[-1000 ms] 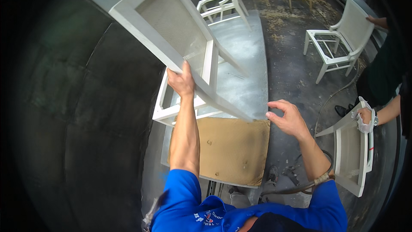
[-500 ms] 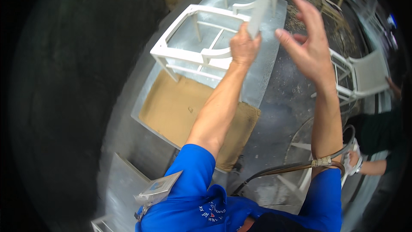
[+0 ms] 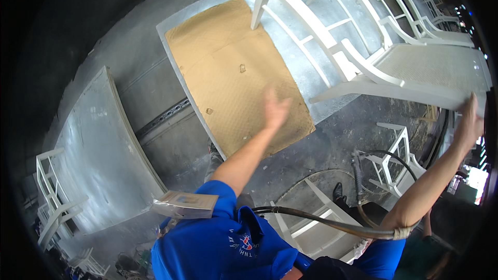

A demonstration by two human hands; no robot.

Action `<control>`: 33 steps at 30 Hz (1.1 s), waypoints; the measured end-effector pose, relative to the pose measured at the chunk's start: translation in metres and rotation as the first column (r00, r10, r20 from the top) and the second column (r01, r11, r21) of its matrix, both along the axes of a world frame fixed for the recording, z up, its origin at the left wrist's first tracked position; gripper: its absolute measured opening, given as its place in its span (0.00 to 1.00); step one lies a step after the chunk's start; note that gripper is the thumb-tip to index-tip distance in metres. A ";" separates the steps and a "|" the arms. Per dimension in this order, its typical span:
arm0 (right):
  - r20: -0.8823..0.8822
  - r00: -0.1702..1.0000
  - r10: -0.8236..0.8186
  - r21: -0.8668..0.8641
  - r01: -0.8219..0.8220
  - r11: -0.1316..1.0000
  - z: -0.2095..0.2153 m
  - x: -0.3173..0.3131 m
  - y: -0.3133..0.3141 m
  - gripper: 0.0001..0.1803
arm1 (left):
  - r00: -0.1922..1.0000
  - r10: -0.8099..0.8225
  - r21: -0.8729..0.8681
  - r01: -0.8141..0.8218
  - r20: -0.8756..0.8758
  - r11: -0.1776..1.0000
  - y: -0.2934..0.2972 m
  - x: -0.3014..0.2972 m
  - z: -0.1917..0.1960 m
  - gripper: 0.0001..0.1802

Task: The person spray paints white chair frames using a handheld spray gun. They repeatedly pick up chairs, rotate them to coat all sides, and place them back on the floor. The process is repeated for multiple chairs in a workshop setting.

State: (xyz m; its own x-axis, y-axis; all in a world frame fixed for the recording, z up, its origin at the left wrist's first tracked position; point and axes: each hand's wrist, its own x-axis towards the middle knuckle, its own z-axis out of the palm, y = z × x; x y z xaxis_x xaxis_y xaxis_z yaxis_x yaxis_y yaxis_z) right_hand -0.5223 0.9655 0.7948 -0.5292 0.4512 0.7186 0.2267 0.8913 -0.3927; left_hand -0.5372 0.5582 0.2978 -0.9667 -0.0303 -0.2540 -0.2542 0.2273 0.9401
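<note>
A white chair frame lies on a metal-topped table, its woven backrest reaching out to the right. My right hand is closed on the far end of that backrest, partly lost at the dark rim of the view. Over a brown cardboard sheet my left hand hangs with fingers apart and nothing in it, blurred by motion. The sheet covers the near left end of the table. A dark hose runs across in front of my right upper arm.
The metal table continues behind the chair, with more white chairs in a row. Another metal panel stands at left beside a white chair frame. White chairs stand on the floor at right, near a person's dark shoe.
The view has swung round toward the right. My left hand has let go of the chair and moved over the cardboard. My right hand, open in the air before, now grips the backrest.
</note>
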 end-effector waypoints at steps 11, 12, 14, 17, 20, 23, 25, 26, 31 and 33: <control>0.012 0.994 -0.112 -0.199 0.112 0.974 0.028 0.012 0.022 0.28 | 0.335 0.497 -0.390 -0.339 0.800 0.856 -0.188 0.103 -0.183 0.53; 0.005 0.993 -0.115 -0.206 0.114 0.972 0.027 0.012 0.016 0.25 | 0.283 0.497 -0.401 -0.335 0.820 0.853 -0.185 0.093 -0.185 0.54; 0.012 0.992 -0.122 -0.235 0.121 0.964 0.028 0.014 0.003 0.23 | 0.190 0.501 -0.433 -0.307 0.844 0.847 -0.182 0.074 -0.191 0.55; 0.133 0.979 -0.153 -0.201 0.178 0.963 0.030 0.016 -0.013 0.23 | 0.084 0.560 -0.500 -0.355 0.824 0.790 -0.187 0.073 -0.200 0.49; 0.168 0.972 -0.165 -0.142 0.190 0.972 0.034 0.017 -0.015 0.24 | 0.322 0.467 -0.306 -0.440 0.824 0.844 -0.207 0.100 -0.205 0.31; 0.157 0.970 -0.184 -0.271 0.222 0.937 0.040 0.016 -0.003 0.28 | 0.492 0.424 -0.021 -0.634 0.760 0.773 -0.229 0.126 -0.202 0.17; 0.142 0.979 -0.145 -0.293 0.181 0.939 0.041 0.013 0.007 0.28 | 0.632 0.438 0.123 -0.646 0.640 0.754 -0.256 0.130 -0.194 0.15; 0.121 0.988 -0.097 -0.293 0.129 0.947 0.041 0.011 0.010 0.28 | 0.668 0.442 0.146 -0.633 0.598 0.760 -0.273 0.128 -0.186 0.14; 0.074 0.993 -0.092 -0.318 0.111 0.941 0.020 -0.001 0.001 0.38 | 0.842 0.422 0.124 -0.484 0.337 0.866 -0.407 0.098 -0.102 0.09; 0.052 0.996 -0.074 -0.245 0.084 0.966 0.011 -0.003 -0.007 0.53 | 0.857 0.457 0.010 -0.473 0.239 0.881 -0.460 0.097 -0.046 0.09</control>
State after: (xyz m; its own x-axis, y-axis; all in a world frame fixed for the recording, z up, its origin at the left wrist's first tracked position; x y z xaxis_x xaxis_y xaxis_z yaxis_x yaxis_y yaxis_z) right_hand -0.5253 0.9590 0.8058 -0.5120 0.6534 0.5577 0.3133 0.7465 -0.5870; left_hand -0.4405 0.0978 0.2516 -0.7615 -0.4375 -0.4783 -0.5193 -0.0298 0.8541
